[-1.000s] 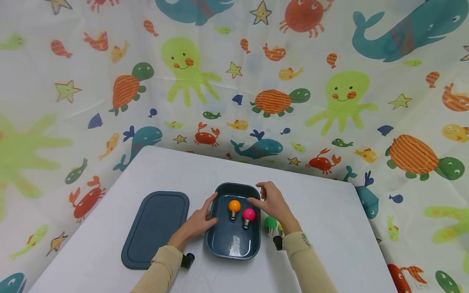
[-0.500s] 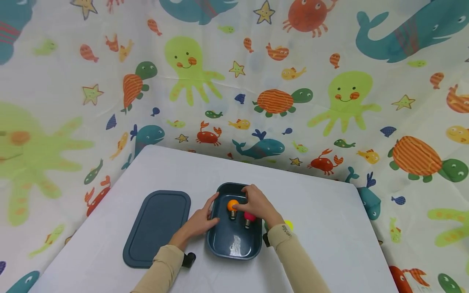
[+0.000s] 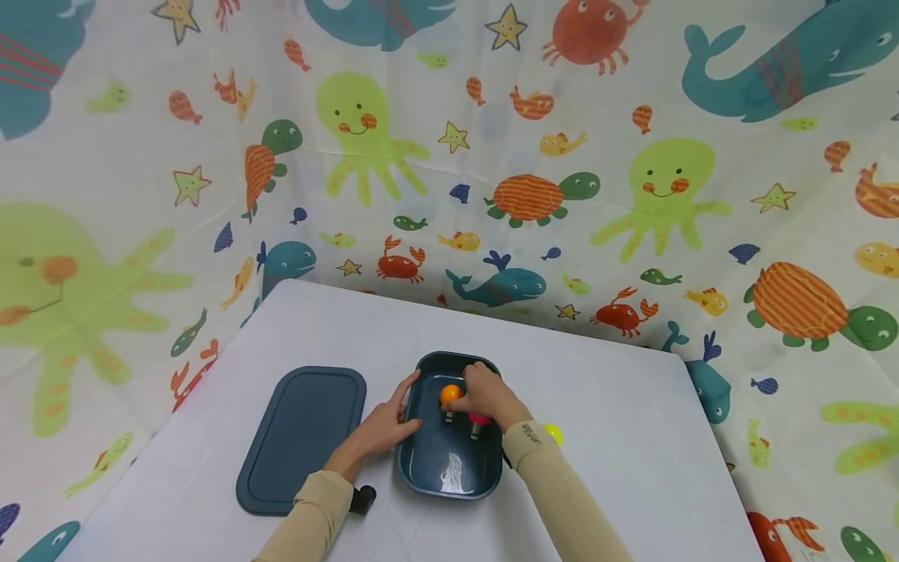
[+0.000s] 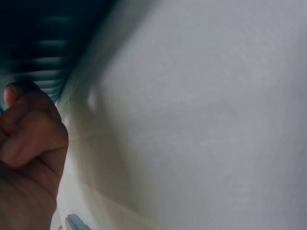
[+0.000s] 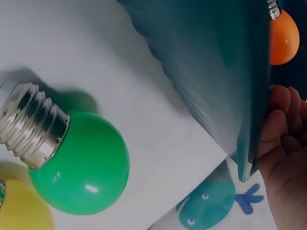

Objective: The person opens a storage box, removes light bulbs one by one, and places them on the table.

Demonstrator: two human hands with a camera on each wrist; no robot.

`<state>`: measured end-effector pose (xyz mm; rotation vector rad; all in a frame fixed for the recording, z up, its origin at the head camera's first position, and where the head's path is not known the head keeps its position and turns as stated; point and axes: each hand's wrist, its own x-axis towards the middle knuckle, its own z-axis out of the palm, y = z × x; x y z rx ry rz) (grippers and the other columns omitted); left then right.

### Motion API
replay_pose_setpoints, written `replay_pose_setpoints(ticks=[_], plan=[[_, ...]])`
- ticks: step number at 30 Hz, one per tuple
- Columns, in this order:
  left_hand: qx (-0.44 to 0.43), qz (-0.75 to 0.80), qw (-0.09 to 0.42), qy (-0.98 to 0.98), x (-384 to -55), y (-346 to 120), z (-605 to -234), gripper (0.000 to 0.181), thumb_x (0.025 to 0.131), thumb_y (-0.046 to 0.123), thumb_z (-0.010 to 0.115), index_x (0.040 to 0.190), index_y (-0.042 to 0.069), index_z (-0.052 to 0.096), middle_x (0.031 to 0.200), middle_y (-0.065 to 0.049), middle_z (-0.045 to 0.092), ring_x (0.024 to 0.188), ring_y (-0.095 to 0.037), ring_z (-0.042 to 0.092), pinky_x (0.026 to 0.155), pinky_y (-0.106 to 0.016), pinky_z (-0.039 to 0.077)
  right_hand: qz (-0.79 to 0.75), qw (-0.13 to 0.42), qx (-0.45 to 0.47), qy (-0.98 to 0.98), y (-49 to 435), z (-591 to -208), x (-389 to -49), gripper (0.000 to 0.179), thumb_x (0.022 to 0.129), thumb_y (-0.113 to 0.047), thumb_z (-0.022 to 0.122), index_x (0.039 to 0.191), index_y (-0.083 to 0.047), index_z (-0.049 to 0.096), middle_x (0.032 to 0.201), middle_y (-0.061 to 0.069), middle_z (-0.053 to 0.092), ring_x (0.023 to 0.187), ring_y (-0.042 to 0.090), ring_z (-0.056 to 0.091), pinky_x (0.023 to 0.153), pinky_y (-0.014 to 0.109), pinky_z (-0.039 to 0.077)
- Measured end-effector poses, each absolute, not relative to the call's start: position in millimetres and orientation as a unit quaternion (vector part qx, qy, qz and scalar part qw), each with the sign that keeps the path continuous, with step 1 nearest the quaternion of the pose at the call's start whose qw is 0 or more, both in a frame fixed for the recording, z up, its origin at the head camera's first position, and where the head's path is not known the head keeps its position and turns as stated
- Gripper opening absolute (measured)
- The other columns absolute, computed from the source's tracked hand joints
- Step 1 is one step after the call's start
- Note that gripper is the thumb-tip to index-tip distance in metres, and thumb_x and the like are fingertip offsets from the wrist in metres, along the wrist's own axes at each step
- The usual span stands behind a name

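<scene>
A dark blue rectangular container (image 3: pixel 421 464) sits mid-table. At its left side my left hand (image 3: pixel 378 429) grips the wall, index finger along the rim and thumb at the edge; the left wrist view shows its other fingers bent. Inside lie an orange light bulb (image 3: pixel 451 393) and a pink light bulb (image 3: pixel 479 420), the pink one partly covered by my right hand (image 3: pixel 489 396). That hand reaches over the right wall with bent fingers, its thumb right at the orange bulb. I cannot tell whether it holds the bulb.
A flat dark blue lid (image 3: pixel 302 437) lies left of the container. On the table to the right are a yellow light bulb (image 3: pixel 554 432) and a green light bulb (image 5: pixel 86 163), the green one hidden in the head view. A sea-animal printed curtain (image 3: pixel 421 172) hangs behind.
My right hand has moved left and down into the container, from above its right rim to the orange bulb. That bulb has shifted slightly. The left hand keeps its place.
</scene>
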<state>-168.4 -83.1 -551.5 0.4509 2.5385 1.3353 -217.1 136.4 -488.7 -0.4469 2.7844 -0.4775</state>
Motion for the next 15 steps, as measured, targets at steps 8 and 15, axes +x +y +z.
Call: replay_pose_setpoints(ticks=[8,15], plan=[[0.158,0.463,0.131,0.862,-172.5,-85.2,-549.3,0.083,0.09,0.021,0.058,0.157,0.027,0.01,0.064,0.002,0.049,0.053,-0.012,0.044,0.058,-0.029,0.036,-0.095,0.151,-0.154,0.972,126.4,-486.8,-221.3,0.061,0.077,-0.052,0.077,0.106,0.001,0.063,0.093,0.009,0.055,0.077,0.021,0.052,0.08,0.036,0.051],[0.162,0.461,0.129,0.863,-176.7,-89.0,-549.4,0.084,0.09,0.021,0.059,0.157,0.027,0.01,0.062,0.003,0.046,0.051,-0.011,0.041,0.055,-0.027,0.034,-0.061,0.163,-0.161,0.972,121.6,-489.8,-225.1,0.056,0.08,-0.052,0.075,0.102,-0.002,0.065,0.09,0.007,0.055,0.075,0.02,0.052,0.079,0.035,0.051]])
